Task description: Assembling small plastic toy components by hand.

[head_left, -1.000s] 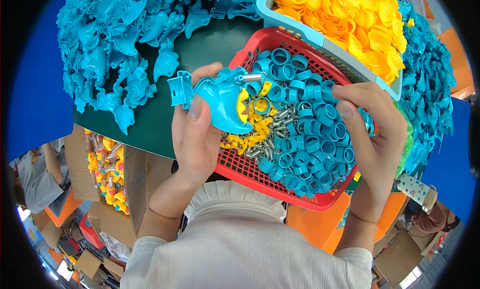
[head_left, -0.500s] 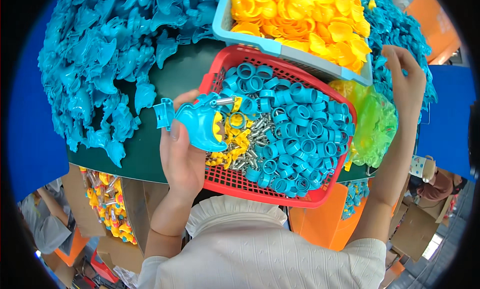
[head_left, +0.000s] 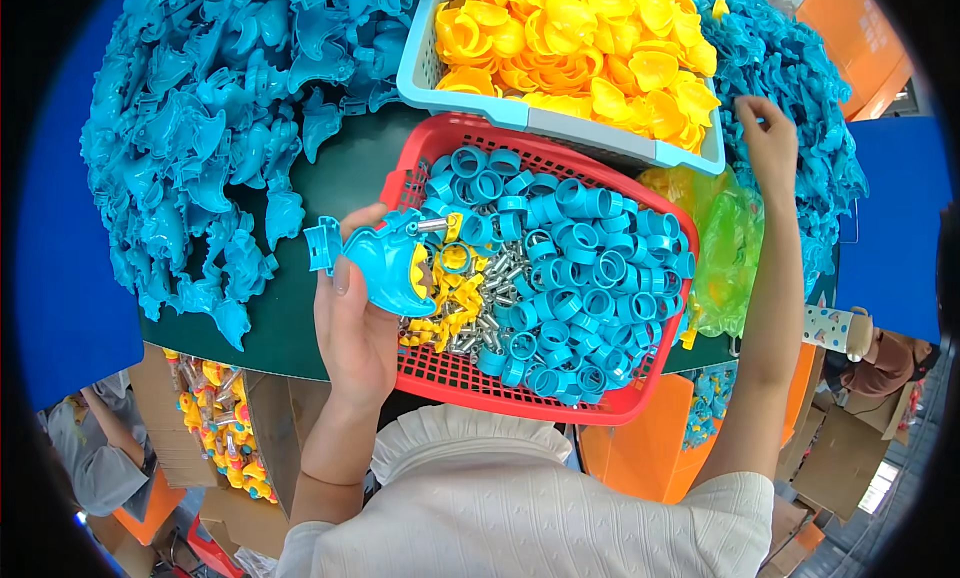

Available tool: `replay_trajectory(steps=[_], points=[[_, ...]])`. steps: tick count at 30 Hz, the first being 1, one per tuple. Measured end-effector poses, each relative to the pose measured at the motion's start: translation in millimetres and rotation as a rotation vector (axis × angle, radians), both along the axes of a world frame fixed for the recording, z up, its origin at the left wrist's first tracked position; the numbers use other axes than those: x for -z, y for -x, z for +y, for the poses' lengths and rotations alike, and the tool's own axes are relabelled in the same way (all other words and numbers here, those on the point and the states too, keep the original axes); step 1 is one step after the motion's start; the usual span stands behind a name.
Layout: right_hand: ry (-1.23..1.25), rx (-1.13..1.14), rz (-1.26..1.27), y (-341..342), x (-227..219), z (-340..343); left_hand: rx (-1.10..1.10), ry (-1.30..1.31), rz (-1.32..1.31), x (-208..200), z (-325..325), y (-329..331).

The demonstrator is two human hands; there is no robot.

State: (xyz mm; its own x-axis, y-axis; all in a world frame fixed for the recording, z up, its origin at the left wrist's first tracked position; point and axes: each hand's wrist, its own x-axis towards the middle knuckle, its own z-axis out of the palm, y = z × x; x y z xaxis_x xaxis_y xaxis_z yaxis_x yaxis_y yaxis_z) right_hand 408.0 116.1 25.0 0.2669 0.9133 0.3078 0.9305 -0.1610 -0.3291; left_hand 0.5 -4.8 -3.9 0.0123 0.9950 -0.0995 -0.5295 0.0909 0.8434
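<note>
My left hand (head_left: 358, 308) grips a glossy blue plastic shell (head_left: 388, 268) over the left end of a red basket (head_left: 520, 403). A yellow piece sits inside the shell, and a small metal pin (head_left: 432, 225) with a yellow end sticks out at its upper right. In the basket lie many blue rings (head_left: 600, 268), small yellow parts (head_left: 455, 303) and metal pins (head_left: 508, 278). My right hand (head_left: 768, 148) is at the near edge of the blue parts pile (head_left: 800, 88) on the right. Its fingers are curled in; whatever they hold is hidden.
Beyond the red basket stands a light blue crate (head_left: 560, 118) full of yellow shells (head_left: 590, 48). Blue shells (head_left: 190, 148) are heaped on the left of the green tabletop (head_left: 345, 163). A green plastic bag (head_left: 730, 248) lies right of the basket. Cardboard boxes and other people are near the lower corners.
The view has shifted a little, so the basket and crate appear lower and farther left. My right hand has moved slightly left along the blue pile. The left hand still grips the shell.
</note>
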Motion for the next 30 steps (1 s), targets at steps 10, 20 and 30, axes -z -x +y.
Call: replay_trajectory(steps=[10,20,30], points=[[-0.002,-0.3,-0.282,77,-37,-2,-0.018,-0.086,0.189,-2,-4,-4],[-0.126,-0.716,0.317,179,-64,-63,0.249,-0.162,0.188,-7,-5,1],[0.088,-0.917,0.975,236,-14,-89,0.387,-0.161,0.136,-4,-6,2]])
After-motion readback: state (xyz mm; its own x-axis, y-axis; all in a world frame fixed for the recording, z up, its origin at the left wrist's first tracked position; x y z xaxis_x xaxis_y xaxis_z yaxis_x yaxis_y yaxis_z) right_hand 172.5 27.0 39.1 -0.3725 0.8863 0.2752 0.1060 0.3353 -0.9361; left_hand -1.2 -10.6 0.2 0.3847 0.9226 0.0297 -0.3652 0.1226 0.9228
